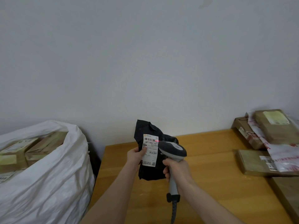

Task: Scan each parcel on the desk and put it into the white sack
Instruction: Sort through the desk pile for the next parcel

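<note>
My left hand [135, 156] grips a black plastic parcel [149, 129] upright above the wooden desk [218, 183], thumb on its white shipping label [150, 150]. My right hand [177, 169] holds a grey and black barcode scanner [174, 150] by its handle, its head close to the label. A red scan line falls on the label's top barcode. The white sack [53, 183] stands open to the left of the desk, with brown boxes [32, 149] inside it.
At the desk's right end lie brown cardboard parcels [275, 126], a flat brown box [254, 164] and a white bag with red print [284, 156]. The scanner's coiled cable [174, 209] hangs toward the near edge. A plain grey wall stands behind.
</note>
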### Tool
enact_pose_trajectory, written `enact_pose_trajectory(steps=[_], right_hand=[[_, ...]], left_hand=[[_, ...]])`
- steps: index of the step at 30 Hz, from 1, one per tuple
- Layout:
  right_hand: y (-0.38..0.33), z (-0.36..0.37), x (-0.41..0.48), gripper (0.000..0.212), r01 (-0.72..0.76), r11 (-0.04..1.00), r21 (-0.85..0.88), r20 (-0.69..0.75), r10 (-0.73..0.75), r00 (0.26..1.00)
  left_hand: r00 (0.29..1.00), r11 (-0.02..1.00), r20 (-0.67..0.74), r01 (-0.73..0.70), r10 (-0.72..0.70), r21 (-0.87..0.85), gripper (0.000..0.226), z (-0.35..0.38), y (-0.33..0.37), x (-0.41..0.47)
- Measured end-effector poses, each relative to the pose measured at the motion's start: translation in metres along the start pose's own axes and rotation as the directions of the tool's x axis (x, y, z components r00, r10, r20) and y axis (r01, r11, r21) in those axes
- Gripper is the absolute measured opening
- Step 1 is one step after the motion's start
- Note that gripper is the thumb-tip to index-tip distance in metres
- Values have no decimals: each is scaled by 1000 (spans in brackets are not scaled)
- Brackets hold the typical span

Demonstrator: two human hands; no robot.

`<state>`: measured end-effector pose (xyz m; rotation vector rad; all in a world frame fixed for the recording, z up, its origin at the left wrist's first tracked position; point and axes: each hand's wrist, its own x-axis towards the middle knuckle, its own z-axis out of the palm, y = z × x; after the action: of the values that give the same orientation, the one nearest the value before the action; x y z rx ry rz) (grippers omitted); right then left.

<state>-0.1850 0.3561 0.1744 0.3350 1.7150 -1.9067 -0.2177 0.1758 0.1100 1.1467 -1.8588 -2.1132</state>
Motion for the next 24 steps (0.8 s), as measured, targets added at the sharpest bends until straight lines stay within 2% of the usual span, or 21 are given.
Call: enact_pose_trajectory(steps=[5, 24], right_hand=[[-2, 2, -1, 15, -13, 1000, 24, 25, 12, 1000], [-5, -4, -1, 15, -24, 999, 27, 66, 23, 998]], left_hand=[[1000, 1000, -8, -18, 18, -8, 10, 2, 3, -2], [999, 1000, -42, -21, 20, -22, 4, 7, 7, -18]])
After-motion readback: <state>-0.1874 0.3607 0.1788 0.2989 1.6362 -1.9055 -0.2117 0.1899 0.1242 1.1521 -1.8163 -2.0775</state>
